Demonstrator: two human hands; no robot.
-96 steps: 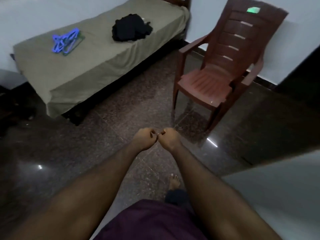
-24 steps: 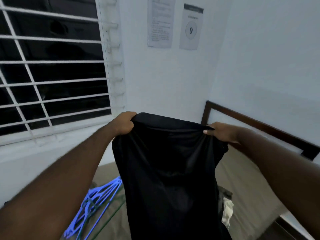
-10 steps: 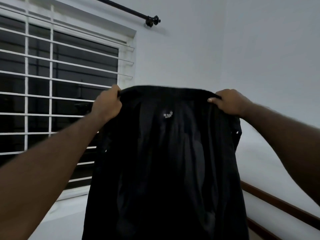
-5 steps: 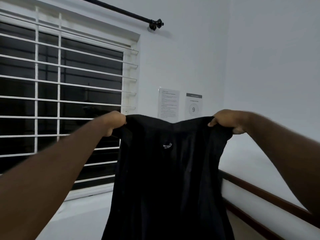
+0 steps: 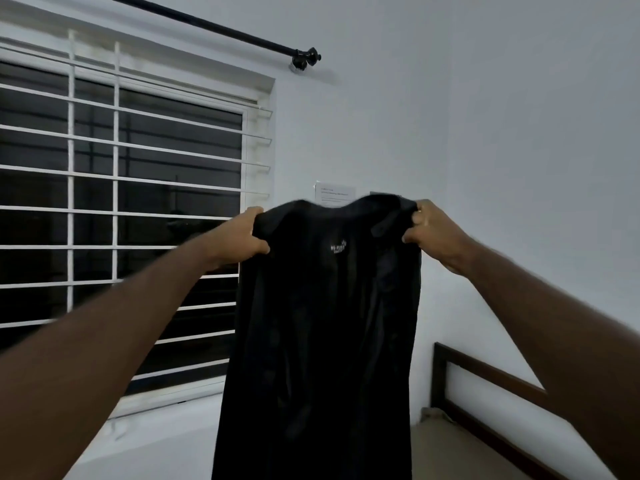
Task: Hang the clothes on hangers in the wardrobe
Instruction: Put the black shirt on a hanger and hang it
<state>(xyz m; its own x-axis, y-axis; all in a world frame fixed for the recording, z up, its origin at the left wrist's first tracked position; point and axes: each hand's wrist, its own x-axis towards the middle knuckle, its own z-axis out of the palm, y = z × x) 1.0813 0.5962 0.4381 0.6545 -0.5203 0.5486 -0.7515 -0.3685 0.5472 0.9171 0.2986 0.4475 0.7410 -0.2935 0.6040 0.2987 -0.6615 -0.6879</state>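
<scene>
A black garment with a small white logo near its top hangs straight down in front of me, stretched between both hands at chest height. My left hand grips its upper left corner with fingers curled round the cloth. At the upper right corner my right hand grips the fabric the same way. The garment's lower end runs out of the bottom of the frame. No hangers and no wardrobe are in view.
A barred window fills the left side, under a black curtain rod. A paper notice is stuck on the white wall behind the garment. The bed's dark wooden headboard and beige sheet lie at lower right.
The garment has stayed held up between both hands. Its top edge now covers most of the wall notices, and the hands have drawn slightly closer together.
</scene>
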